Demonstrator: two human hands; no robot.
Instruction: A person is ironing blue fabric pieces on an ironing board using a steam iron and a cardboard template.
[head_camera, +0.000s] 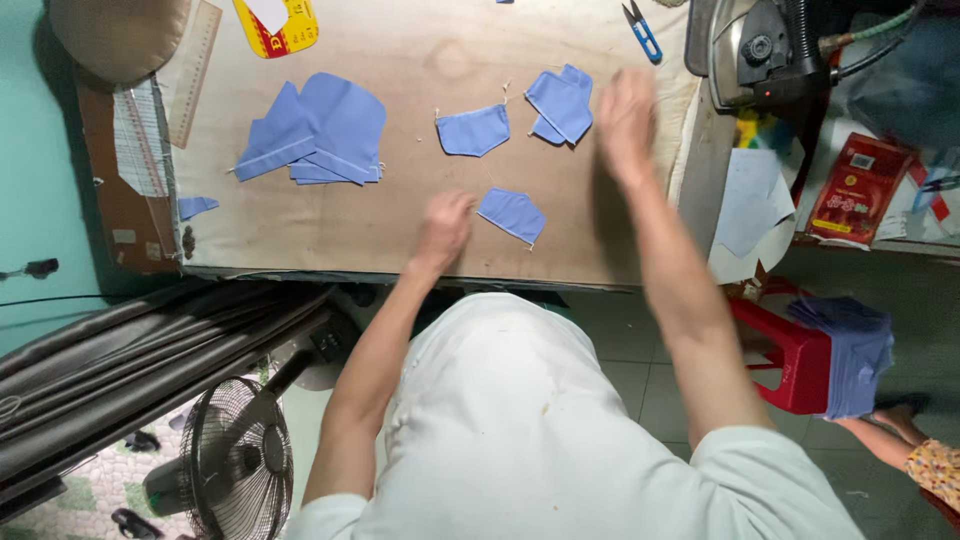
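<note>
A: Left grip (443, 226)?
B: Fingers curled loosely, resting on the tabletop (400, 230), holding nothing I can make out. The near blue fabric piece (513, 214) lies flat just to its right, close but apart as far as I can tell.

A: Right grip (626, 118)?
B: Blurred, so I can't tell whether it's released or pinching. It sits just right of the folded blue pieces (562, 103), about touching their edge.

A: How would the near piece handle?
B: My guess: very light, thin, limp woven cloth, not slippery, not fragile. It would flop if lifted by one corner. Best taken by pinching an edge or corner, or slid flat under the palm.

A: Looks?
B: Periwinkle blue, five-sided like a pocket, pointed on its lower side, loose white thread ends at the corners. A matching pocket piece (474, 130) lies beyond the left grip.

A: Anything else?
B: Larger blue fabric pile (318, 130) far left of the left grip, blue thread snips (643, 30) beyond the right grip, a steam iron (760, 50) to that grip's right.
</note>
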